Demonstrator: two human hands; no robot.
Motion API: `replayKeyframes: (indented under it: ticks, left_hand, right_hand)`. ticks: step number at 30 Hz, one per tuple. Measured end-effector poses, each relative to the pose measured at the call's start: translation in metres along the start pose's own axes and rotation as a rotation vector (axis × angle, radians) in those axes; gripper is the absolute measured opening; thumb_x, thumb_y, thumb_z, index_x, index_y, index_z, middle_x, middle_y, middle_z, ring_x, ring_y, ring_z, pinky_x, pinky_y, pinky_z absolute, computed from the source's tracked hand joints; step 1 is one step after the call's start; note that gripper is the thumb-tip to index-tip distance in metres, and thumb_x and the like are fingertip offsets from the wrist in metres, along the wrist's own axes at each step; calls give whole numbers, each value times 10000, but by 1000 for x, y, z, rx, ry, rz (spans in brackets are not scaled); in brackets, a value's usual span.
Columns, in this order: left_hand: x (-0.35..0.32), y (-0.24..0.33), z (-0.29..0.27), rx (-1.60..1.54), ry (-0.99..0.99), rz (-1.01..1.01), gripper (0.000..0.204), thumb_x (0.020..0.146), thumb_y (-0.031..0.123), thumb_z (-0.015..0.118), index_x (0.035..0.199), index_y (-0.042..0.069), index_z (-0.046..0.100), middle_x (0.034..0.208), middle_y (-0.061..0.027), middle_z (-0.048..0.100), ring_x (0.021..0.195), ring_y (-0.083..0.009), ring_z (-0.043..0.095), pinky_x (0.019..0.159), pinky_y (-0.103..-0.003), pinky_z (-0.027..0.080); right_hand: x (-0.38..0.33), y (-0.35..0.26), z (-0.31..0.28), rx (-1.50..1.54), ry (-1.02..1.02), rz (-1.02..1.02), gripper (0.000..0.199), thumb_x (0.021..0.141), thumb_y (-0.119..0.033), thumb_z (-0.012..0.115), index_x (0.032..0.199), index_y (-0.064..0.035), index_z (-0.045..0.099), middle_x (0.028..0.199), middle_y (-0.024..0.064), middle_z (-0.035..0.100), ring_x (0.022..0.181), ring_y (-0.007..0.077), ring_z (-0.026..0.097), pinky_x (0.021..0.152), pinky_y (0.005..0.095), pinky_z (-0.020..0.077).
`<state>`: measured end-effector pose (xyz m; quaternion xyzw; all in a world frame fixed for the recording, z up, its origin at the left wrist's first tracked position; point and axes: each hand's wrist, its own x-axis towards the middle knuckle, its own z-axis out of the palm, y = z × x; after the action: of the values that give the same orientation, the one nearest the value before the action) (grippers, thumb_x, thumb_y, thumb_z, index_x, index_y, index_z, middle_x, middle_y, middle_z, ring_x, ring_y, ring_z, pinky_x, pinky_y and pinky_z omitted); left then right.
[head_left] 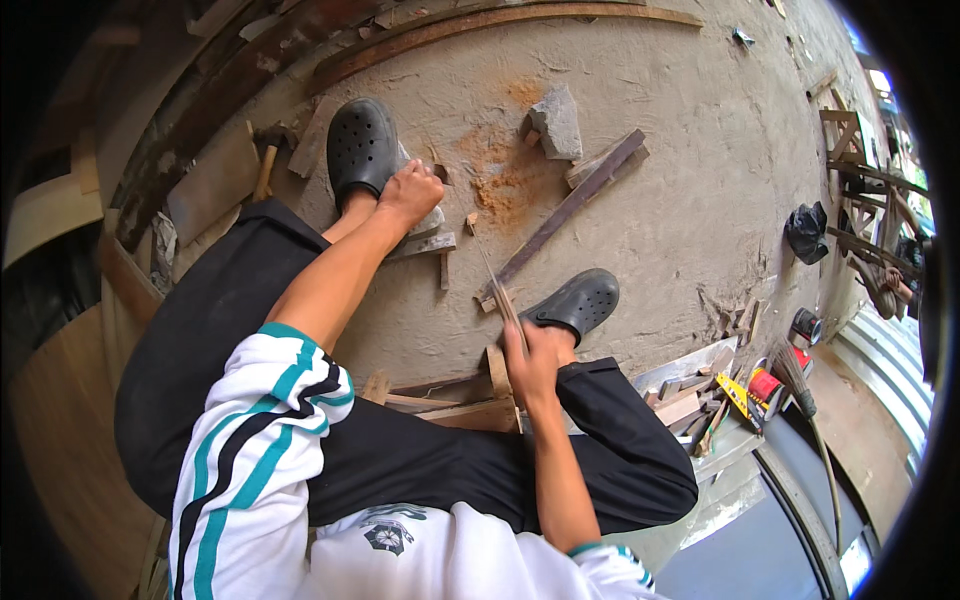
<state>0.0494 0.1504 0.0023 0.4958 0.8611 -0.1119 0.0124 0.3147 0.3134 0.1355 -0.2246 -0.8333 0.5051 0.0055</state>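
Observation:
My left hand (412,195) is closed, resting beside my left dark clog (361,148). What its fingers grip is hidden. Just below that hand a grey block of wood (424,245) shows on the ground. My right hand (535,365) is wrapped round a thin, long tool with a wooden grip (507,308). The tool's slim front part reaches up and left toward the block, and blur keeps me from telling its kind. My right clog (588,303) stands beside the right hand. A dark wooden strip (580,210) lies slantwise past the tool, its near end close to it.
A concrete chunk (557,122) stands near orange-brown dust (500,190). A hammer-like tool's wooden handle (265,172) lies left of my foot. At right are wood offcuts (682,405), a yellow level (738,400), a red can (766,388), a broom (792,380) and a black plastic bag (805,232).

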Motion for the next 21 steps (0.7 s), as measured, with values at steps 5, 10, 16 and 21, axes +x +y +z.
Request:
replayKeyframes:
  ticks: [5,10,16,21]
  left_hand:
    - [5,4,1,59,112,24,139,799,106,598,790,33,716,881,-166,721,891,-264,685,857,-350,511]
    - [11,9,-4,-5,29,-20,140,795,113,596,780,45,717,850,-143,725,881,-260,685,861,-343,505]
    - [0,1,-6,19,-18,-3,166,798,98,590,860,0,708,899,-186,712,905,-277,693,848,-339,528]
    - [20,6,-30,-94,-172,27,278,791,84,602,989,-92,687,1003,-299,688,930,-323,709,825,-361,577]
  right_hand:
    - [-11,-17,-8,-9,1,116,349,946,-270,585,809,49,615,659,247,580,596,398,561,581,447,433]
    - [39,-20,-6,-102,-88,200,377,942,-295,592,786,46,626,691,280,596,647,440,610,594,467,449]
    - [-2,-53,-34,-102,82,-91,356,956,-264,577,761,26,645,636,180,601,591,359,586,601,417,450]
    - [48,-46,-7,-199,-129,275,343,935,-292,575,1007,19,701,717,271,636,737,418,673,668,490,497]
